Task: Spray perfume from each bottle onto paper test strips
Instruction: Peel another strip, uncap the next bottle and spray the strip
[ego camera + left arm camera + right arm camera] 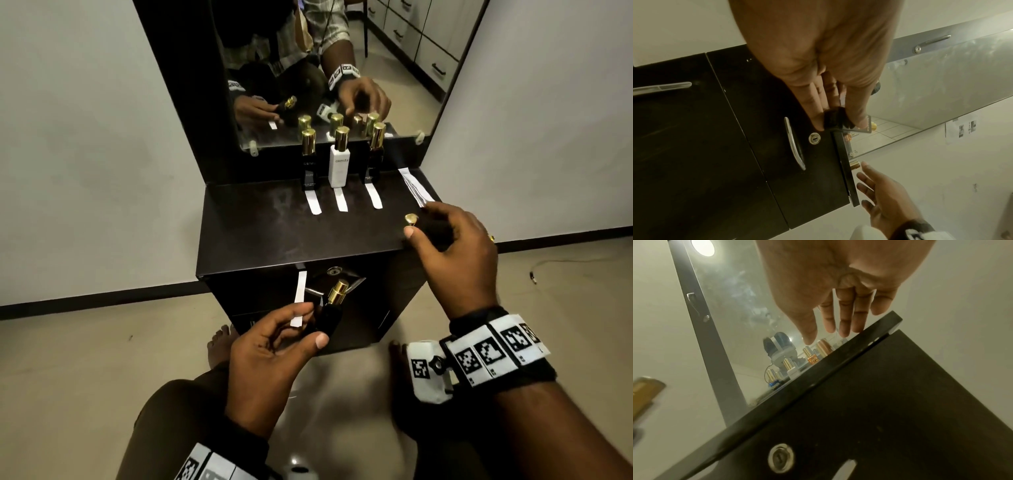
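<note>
My left hand point(313, 325) hangs below the table's front edge, gripping an uncapped black perfume bottle point(332, 308) with a gold sprayer and pinching a white paper strip point(299, 294) beside it. The left wrist view looks at the bottle's base point(835, 117) between the fingers of my left hand point(838, 123). My right hand point(419, 219) hovers with relaxed fingers over the table's right front corner, right beside a gold cap point(411, 219) standing on the top. The cap point(824, 346) sits just past my right hand point(820, 335). Whether the fingers touch it is unclear.
Three capped bottles stand at the back: black point(308, 157), white point(340, 157), black point(373, 154), each with a strip point(340, 200) lying in front. A stack of spare strips point(416, 188) lies at the right edge. A mirror point(394, 85) rises behind the dark table point(257, 233).
</note>
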